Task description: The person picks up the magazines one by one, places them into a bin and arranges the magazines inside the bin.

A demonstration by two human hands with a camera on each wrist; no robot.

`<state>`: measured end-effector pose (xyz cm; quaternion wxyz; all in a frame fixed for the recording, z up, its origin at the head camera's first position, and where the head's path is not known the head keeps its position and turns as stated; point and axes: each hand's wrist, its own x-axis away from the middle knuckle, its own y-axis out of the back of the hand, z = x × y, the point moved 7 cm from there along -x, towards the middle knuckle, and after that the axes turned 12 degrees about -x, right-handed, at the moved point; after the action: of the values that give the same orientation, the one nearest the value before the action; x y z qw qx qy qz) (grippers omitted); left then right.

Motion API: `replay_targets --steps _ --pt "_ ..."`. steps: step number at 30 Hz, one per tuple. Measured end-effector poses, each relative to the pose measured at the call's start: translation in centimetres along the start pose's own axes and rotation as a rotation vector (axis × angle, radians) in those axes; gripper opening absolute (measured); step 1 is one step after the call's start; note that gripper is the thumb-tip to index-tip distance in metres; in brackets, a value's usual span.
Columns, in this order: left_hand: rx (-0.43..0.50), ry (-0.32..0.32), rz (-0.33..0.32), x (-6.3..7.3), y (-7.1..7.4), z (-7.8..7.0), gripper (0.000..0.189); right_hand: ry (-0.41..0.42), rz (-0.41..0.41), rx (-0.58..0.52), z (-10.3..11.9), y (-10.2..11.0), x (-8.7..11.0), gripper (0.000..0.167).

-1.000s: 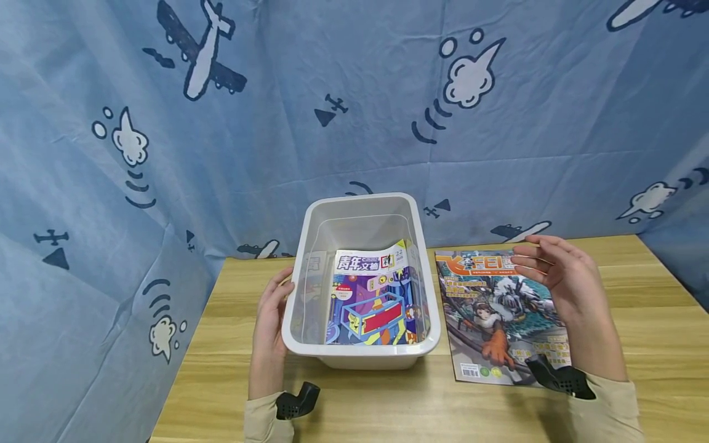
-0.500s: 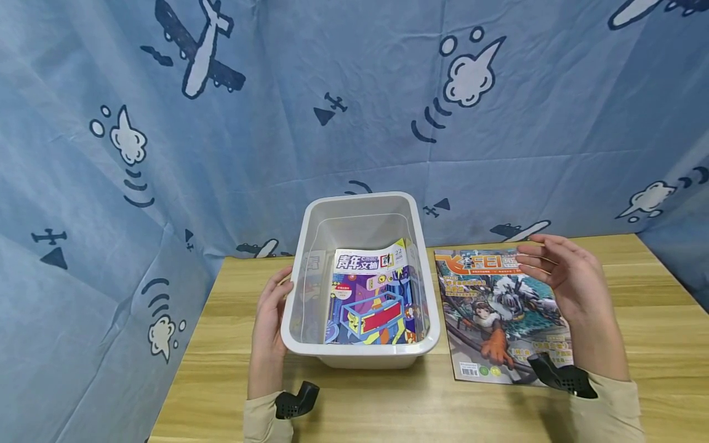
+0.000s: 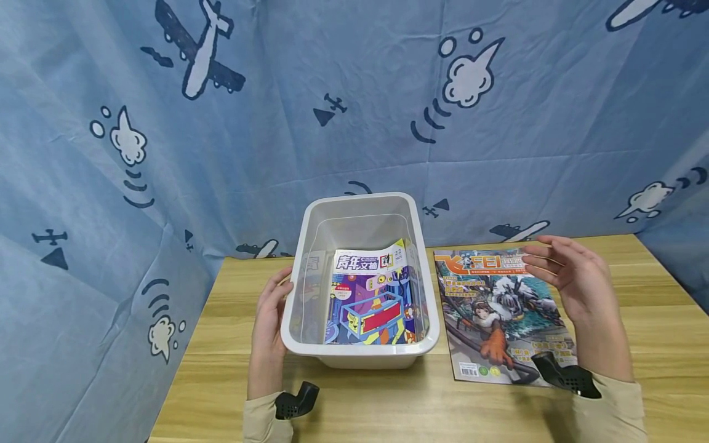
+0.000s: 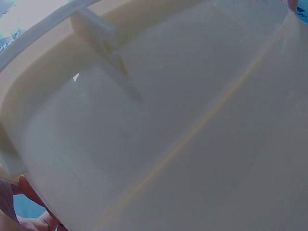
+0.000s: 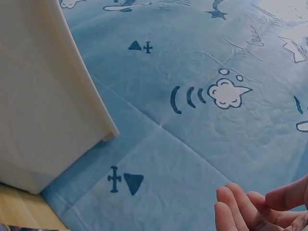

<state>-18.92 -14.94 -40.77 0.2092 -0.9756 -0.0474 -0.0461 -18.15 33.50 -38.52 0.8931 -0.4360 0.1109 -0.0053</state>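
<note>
In the head view my left hand [image 3: 270, 314] is at the left side of a light grey plastic bin [image 3: 371, 351], its fingertips at the rim and outer wall. The bin's pale wall [image 4: 159, 125] fills most of the left wrist view. Inside the bin lies a colourful magazine [image 3: 368, 314] with a purple title. My right hand [image 3: 578, 283] hovers over the right edge of another magazine [image 3: 493, 314] with an orange masthead, holding nothing. In the right wrist view the right hand's fingers [image 5: 236, 207] are loosely bent.
The bin and the second magazine sit on a wood-grain table [image 3: 376, 412]. A blue curtain [image 3: 360, 147] printed with aeroplanes hangs right behind the table's back edge and down its left side.
My right hand has drifted slightly to the right, uncovering more of the magazine beneath it. The left hand, the bin and both magazines stay in place.
</note>
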Motion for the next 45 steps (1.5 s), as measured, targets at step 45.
replay_targets --steps 45 --pt "0.018 -0.003 0.007 0.0 0.1 0.1 0.024 -0.130 -0.310 0.517 0.7 7.0 0.1 0.014"
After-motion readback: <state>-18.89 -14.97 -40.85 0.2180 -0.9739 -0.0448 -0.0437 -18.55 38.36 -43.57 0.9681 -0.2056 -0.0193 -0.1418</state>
